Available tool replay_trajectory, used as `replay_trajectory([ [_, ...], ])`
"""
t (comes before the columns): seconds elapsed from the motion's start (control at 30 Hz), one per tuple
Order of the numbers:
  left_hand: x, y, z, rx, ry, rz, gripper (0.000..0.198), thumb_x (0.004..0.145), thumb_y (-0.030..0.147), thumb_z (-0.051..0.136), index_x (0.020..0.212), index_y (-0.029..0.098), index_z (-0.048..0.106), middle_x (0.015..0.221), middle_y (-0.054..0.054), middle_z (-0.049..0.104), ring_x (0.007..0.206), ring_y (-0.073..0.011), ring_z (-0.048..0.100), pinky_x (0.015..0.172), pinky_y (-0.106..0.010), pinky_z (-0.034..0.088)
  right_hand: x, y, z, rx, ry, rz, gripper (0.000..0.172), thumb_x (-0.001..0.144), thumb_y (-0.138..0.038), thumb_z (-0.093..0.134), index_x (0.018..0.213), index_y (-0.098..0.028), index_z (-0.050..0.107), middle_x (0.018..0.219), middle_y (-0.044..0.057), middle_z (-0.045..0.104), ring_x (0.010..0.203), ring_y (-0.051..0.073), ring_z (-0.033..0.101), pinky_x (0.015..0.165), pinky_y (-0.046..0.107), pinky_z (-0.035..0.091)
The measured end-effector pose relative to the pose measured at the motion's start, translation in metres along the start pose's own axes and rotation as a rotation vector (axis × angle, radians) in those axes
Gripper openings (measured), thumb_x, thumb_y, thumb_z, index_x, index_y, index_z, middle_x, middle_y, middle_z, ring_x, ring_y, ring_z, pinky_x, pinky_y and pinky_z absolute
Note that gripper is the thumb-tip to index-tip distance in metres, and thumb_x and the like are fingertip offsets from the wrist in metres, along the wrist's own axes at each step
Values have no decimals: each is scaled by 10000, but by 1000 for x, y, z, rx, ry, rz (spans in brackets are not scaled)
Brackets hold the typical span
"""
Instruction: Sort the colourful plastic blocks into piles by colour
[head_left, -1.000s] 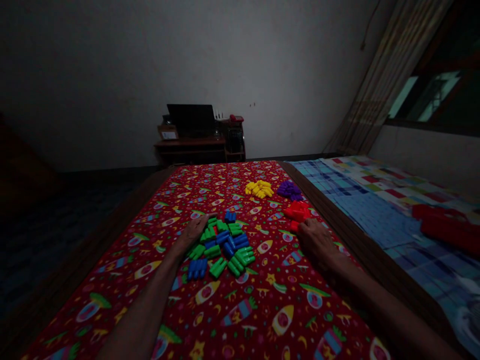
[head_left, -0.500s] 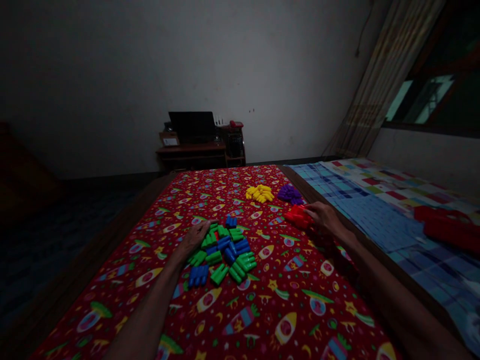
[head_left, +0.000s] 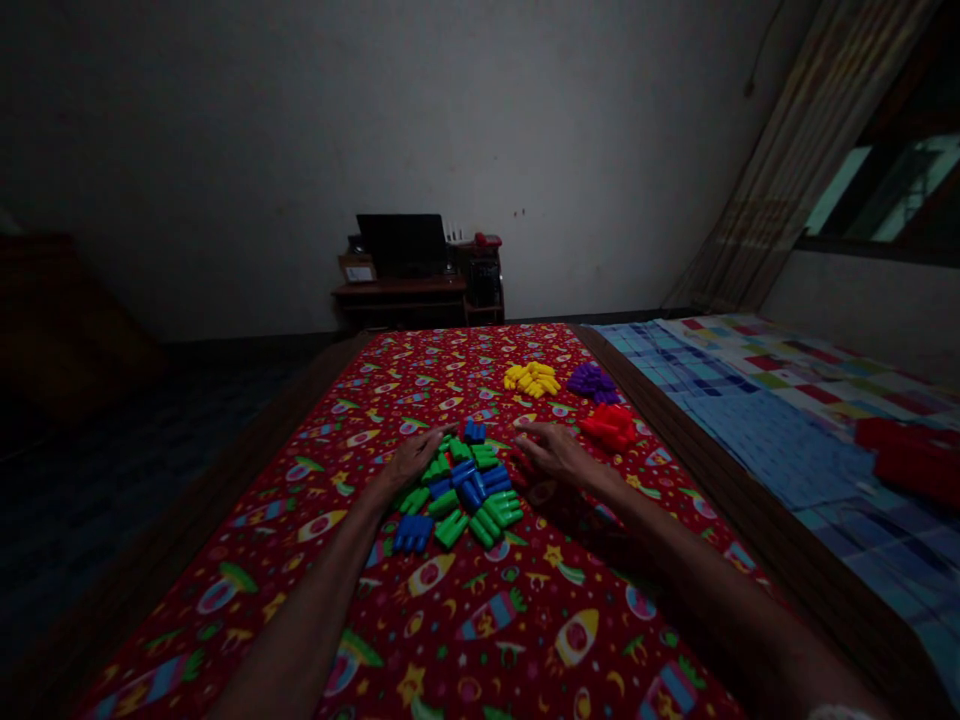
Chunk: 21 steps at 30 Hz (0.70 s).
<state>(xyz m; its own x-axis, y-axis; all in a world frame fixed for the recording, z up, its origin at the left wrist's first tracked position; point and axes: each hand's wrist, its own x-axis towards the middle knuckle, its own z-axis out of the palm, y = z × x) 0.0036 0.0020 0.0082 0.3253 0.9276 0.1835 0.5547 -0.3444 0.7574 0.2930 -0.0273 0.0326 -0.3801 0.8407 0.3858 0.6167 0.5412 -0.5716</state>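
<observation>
A mixed pile of green building blocks (head_left: 450, 528) and blue building blocks (head_left: 469, 485) lies on the red patterned cloth (head_left: 487, 610). My left hand (head_left: 411, 462) rests against the pile's upper left edge, fingers stretched out over the green pieces; its fingertips are partly hard to make out. A bit of red shows among the green pieces. Just right of the pile, my right hand (head_left: 556, 452) hovers with its fingers apart and nothing in them. Behind it sits a heap of red blocks (head_left: 609, 427).
Farther back are a heap of yellow blocks (head_left: 532, 378) and one of purple blocks (head_left: 592, 381). A blue checked sheet (head_left: 757, 440) with a red cloth item (head_left: 911, 460) lies to the right. A desk with a monitor (head_left: 403, 243) stands by the wall.
My right hand has left the red blocks and moved left toward the green and blue pile. My left hand stays beside the pile. The view has shifted slightly.
</observation>
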Motion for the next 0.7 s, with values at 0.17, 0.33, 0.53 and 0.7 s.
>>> replay_trajectory([
  [0.17, -20, 3, 1, 10, 2, -11, 703, 857, 663, 322, 1264, 164, 606, 1322, -97, 604, 1234, -275, 541, 1085, -415, 376, 55, -12, 62, 70, -129, 6, 398, 921, -345, 483, 1261, -161, 578, 1224, 118, 640, 1115, 221, 583, 960, 366, 431],
  [0.33, -42, 2, -6, 45, 13, -13, 553, 864, 550, 412, 1235, 201, 627, 1298, -80, 624, 1196, -268, 565, 1050, -416, 416, 61, -25, 76, 213, -260, -71, 368, 847, -258, 555, 1190, -164, 650, 1135, 74, 695, 1018, 213, 633, 871, 312, 476],
  [0.53, -40, -2, -6, 132, 145, 1, 398, 817, 432, 485, 1067, 210, 701, 1136, -74, 703, 1076, -257, 621, 986, -404, 466, 47, -26, 49, 31, -269, -23, 399, 760, -173, 599, 1150, -175, 682, 1045, 65, 724, 952, 217, 646, 813, 293, 467],
  [0.7, -35, -8, -5, 169, 229, 32, 342, 808, 355, 462, 996, 208, 708, 1089, -81, 705, 1052, -245, 618, 976, -405, 466, 45, -54, 52, -133, -316, -220, 262, 900, -263, 495, 1027, -172, 705, 871, 72, 724, 789, 168, 632, 708, 251, 400],
])
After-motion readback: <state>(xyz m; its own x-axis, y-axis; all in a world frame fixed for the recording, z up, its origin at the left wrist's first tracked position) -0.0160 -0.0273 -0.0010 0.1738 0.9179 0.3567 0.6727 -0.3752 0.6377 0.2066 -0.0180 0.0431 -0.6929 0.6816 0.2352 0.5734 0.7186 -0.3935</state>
